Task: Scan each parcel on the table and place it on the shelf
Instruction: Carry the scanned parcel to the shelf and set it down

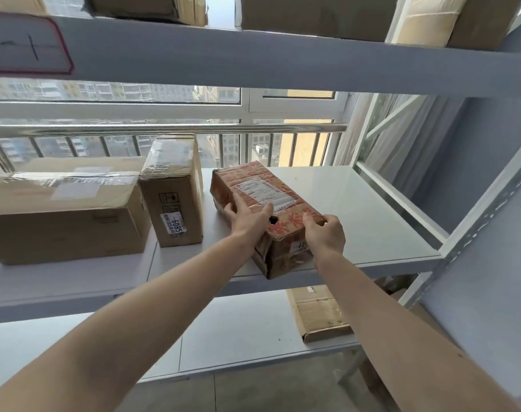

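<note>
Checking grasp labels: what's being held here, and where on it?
The red-printed cardboard parcel, resting on the middle shelf. Left hand lies on its top near the label; right hand has its grip on the near top corner.

Parcel (262, 209): brown cardboard, red printed characters, white label with dark print on top. Two boxes left of it, large box (63, 209) and upright box (173, 197): plain tan, clear tape; the upright one carries a white sticker with black digits. Shelf (357, 209): white boards, pale grey-blue beams.
</note>
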